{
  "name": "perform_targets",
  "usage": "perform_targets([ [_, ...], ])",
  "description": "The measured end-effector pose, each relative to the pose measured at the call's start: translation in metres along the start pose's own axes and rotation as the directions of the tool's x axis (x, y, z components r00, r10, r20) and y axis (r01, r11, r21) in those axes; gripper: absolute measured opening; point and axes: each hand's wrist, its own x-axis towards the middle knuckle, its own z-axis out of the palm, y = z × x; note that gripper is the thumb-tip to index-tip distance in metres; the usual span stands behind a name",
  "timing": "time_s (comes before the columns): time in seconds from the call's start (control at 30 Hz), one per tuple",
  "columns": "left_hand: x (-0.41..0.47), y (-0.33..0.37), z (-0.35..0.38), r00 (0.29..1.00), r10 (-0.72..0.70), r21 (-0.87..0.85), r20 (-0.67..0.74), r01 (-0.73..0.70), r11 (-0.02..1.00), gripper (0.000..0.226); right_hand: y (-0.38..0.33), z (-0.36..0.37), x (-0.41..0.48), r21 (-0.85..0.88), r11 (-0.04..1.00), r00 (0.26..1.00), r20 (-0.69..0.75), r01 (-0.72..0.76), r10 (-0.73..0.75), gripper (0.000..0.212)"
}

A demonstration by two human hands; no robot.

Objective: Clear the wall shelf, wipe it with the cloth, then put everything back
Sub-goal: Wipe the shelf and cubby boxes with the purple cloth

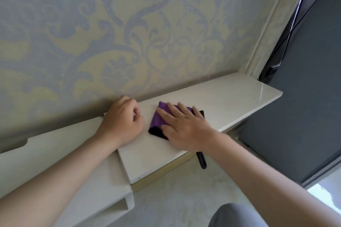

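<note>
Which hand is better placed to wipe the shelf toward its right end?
Right. The right hand lies flat on the purple cloth; the left hand rests curled on the shelf, off the cloth.

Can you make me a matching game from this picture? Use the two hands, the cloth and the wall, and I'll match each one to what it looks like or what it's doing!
Things
1. cloth
2. left hand
3. right hand
4. wallpaper

Descriptions
A. fingers straight and spread, pressing on the cloth
B. purple, lying on the cream shelf
C. grey swirls and flowers
D. fingers curled, resting on the shelf next to the wall

Right pairs: 1-B, 2-D, 3-A, 4-C
</note>
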Motion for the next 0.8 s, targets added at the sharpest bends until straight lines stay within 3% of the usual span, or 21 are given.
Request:
perform_targets([
  [0.07, -0.004, -0.004, -0.006, 1.0, -0.021, -0.011, 0.003, 0.021, 1.0, 0.015, 0.018, -0.008, 0.008, -0.001, 0.999, 0.999, 0.041, 0.035, -0.035, 0.059],
  [0.23, -0.032, -0.028, -0.029, 0.993, 0.052, 0.122, 0.108, -0.065, 0.99, 0.043, 0.083, -0.02, 0.018, 0.022, 0.985, 0.985, 0.043, -0.169, 0.168, 0.057],
  [0.37, -0.038, -0.034, -0.031, 0.997, -0.002, 0.227, 0.075, -0.015, 0.974, 0.052, 0.051, -0.015, 0.025, 0.009, 0.973, 0.973, -0.02, -0.229, 0.229, 0.06],
  [0.43, -0.037, -0.03, -0.03, 0.998, -0.015, 0.261, 0.062, -0.002, 0.965, 0.051, 0.008, -0.012, 0.025, 0.018, 0.991, 0.99, -0.037, -0.135, 0.136, 0.059],
  [0.53, -0.039, -0.031, -0.033, 0.997, 0.026, 0.276, 0.074, -0.046, 0.96, 0.043, -0.054, -0.004, 0.022, 0.007, 0.988, 0.988, -0.041, 0.153, -0.152, 0.058],
  [0.6, -0.043, -0.038, -0.041, 0.993, 0.039, 0.269, 0.108, -0.067, 0.961, 0.041, -0.056, -0.003, 0.029, 0.009, 0.979, 0.978, -0.038, 0.204, -0.204, 0.056],
  [0.8, -0.052, -0.052, -0.048, 0.993, 0.099, 0.213, 0.07, -0.112, 0.971, 0.033, 0.024, -0.015, 0.046, 0.001, 0.995, 0.995, -0.029, -0.096, 0.096, 0.055],
])
